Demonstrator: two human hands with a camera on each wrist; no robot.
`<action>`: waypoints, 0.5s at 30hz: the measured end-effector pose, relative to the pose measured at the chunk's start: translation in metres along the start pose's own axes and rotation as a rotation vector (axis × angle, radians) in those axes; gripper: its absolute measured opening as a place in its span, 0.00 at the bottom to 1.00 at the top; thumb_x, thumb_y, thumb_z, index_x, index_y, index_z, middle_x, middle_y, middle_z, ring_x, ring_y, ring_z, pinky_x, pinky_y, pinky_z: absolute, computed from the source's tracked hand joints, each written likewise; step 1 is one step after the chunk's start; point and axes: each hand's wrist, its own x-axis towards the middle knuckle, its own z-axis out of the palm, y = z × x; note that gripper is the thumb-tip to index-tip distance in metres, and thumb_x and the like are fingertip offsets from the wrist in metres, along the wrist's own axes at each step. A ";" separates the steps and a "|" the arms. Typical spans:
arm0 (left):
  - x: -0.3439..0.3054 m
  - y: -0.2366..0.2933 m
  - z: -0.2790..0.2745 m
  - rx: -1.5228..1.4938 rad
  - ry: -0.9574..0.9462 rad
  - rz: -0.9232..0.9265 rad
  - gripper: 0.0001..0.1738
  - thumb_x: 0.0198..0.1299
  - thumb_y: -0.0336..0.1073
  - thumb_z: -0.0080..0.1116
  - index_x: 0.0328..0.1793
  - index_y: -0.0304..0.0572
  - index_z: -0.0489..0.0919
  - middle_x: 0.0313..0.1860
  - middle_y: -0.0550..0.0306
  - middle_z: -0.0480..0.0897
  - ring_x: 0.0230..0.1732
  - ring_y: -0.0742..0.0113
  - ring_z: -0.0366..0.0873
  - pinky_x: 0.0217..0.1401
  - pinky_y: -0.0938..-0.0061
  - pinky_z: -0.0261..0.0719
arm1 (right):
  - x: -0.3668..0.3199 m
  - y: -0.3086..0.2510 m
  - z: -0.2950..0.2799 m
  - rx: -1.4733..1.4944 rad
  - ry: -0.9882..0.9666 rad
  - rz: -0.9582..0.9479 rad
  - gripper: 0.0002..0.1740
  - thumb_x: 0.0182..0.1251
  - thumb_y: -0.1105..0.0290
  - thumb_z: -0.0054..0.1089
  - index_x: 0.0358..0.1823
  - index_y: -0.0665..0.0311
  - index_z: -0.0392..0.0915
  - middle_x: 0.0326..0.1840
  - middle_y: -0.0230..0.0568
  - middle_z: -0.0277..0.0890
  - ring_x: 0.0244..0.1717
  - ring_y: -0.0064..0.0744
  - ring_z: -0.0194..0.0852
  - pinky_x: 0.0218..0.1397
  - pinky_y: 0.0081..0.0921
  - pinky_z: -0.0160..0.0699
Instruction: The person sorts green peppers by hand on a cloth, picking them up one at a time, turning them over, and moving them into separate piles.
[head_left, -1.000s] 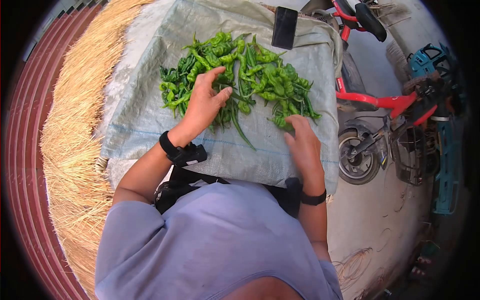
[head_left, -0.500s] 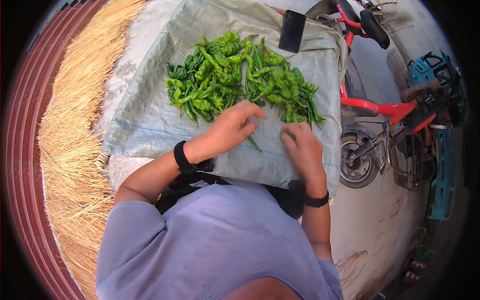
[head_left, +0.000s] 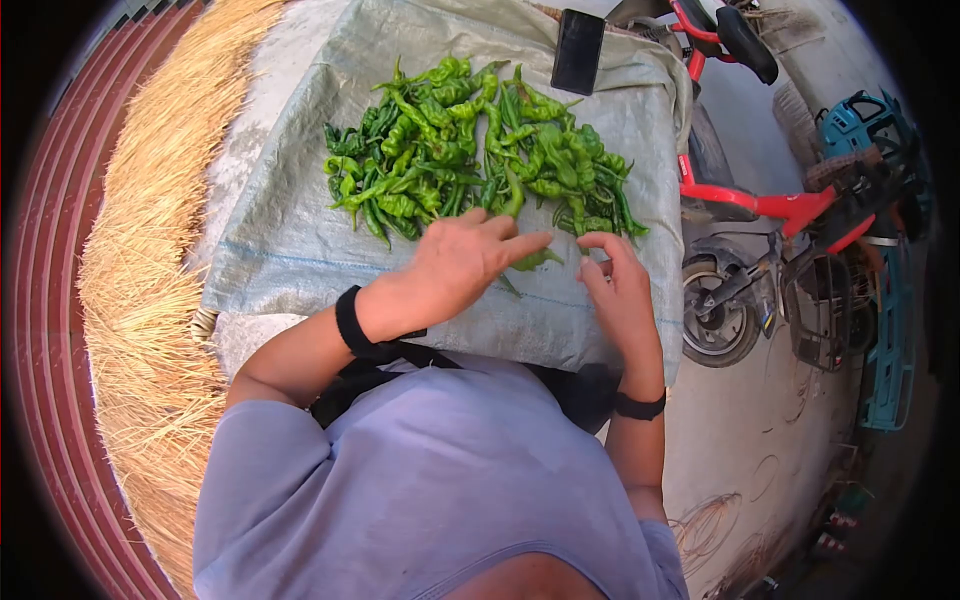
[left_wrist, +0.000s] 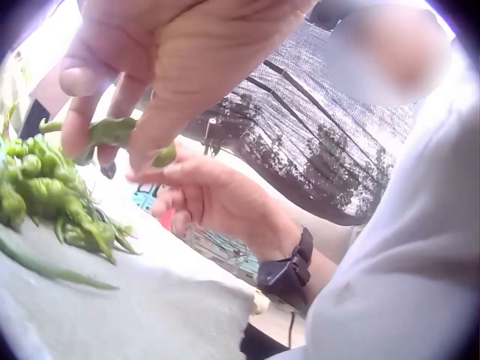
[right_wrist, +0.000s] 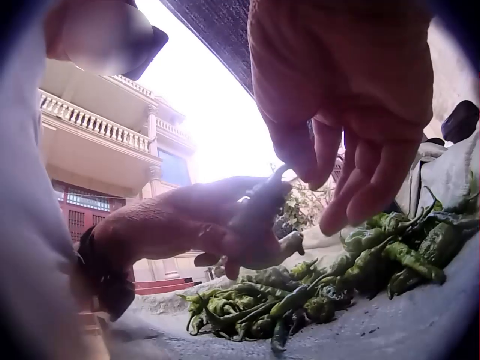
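Observation:
My left hand [head_left: 447, 262] pinches a green chili pepper [left_wrist: 112, 133] between thumb and fingers, above the near edge of the pepper heaps. Facing it, my right hand [head_left: 622, 295] has thumb and forefinger bent close to the pepper's stem [right_wrist: 280, 172], and I see nothing clearly gripped there. Beyond the hands lie two adjoining heaps of wrinkled green peppers, a left heap [head_left: 400, 150] and a right heap [head_left: 570, 165]. One long thin pepper [left_wrist: 60, 271] lies apart on the sheet, mostly hidden under my left hand in the head view.
The peppers rest on a pale woven plastic sheet [head_left: 290, 240] over a raised surface. A black phone [head_left: 578, 52] lies at its far right corner. A red bicycle [head_left: 760, 205] stands to the right, and straw [head_left: 150, 260] is spread along the left.
My left hand has come from the left heap down toward my right hand, reached forward again and now has a pepper. My right hand has stayed near the right heap's lower edge.

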 end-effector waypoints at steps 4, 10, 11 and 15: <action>-0.010 -0.008 0.007 0.156 0.005 -0.071 0.33 0.54 0.28 0.57 0.69 0.62 0.76 0.65 0.54 0.75 0.53 0.56 0.76 0.53 0.64 0.78 | 0.018 0.019 0.003 -0.521 0.073 -0.128 0.16 0.62 0.71 0.59 0.53 0.58 0.77 0.54 0.42 0.75 0.42 0.44 0.81 0.45 0.38 0.78; -0.021 -0.007 0.035 0.088 -0.201 -0.072 0.28 0.58 0.31 0.56 0.67 0.60 0.78 0.76 0.53 0.65 0.59 0.57 0.72 0.60 0.63 0.74 | 0.048 0.037 0.023 -0.743 0.008 -0.126 0.14 0.60 0.72 0.58 0.49 0.55 0.79 0.50 0.44 0.72 0.46 0.53 0.79 0.47 0.45 0.78; -0.022 -0.009 0.038 0.086 -0.161 -0.054 0.25 0.58 0.32 0.56 0.64 0.58 0.79 0.75 0.53 0.66 0.59 0.57 0.73 0.60 0.63 0.73 | 0.052 0.040 0.026 -0.767 0.003 -0.130 0.13 0.61 0.73 0.57 0.47 0.55 0.80 0.50 0.44 0.72 0.45 0.53 0.79 0.47 0.45 0.77; -0.018 -0.009 0.032 0.021 -0.061 -0.050 0.23 0.56 0.31 0.59 0.60 0.54 0.81 0.70 0.56 0.71 0.55 0.57 0.77 0.54 0.63 0.77 | 0.055 0.051 0.022 -0.637 -0.002 -0.224 0.10 0.60 0.75 0.54 0.41 0.58 0.81 0.47 0.45 0.72 0.42 0.52 0.79 0.44 0.43 0.77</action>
